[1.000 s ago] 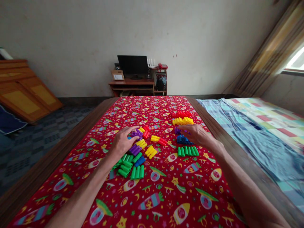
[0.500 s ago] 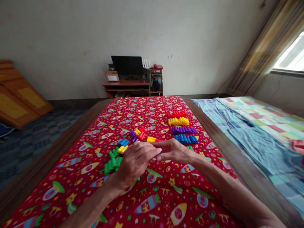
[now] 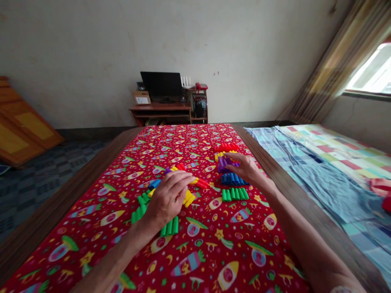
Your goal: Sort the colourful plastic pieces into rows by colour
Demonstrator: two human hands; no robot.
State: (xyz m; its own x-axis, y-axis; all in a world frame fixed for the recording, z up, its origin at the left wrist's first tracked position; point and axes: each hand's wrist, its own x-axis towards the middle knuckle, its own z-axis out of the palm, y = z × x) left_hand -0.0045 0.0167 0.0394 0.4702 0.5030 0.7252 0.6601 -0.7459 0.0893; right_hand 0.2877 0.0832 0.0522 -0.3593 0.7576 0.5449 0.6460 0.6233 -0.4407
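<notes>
Your right hand (image 3: 247,167) pinches purple blocks (image 3: 224,164) between thumb and fingers, between the yellow row (image 3: 217,156) and the blue row (image 3: 232,179) on the red cloth (image 3: 214,248). Your left hand (image 3: 169,197), fingers close together and bent, covers part of the pile beside yellow blocks (image 3: 190,198); I cannot tell whether it grips anything.

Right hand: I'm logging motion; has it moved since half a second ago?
Yes. Judged against the blue row, the right hand has moved rightward and farther away, from its near side to beyond it.
</notes>
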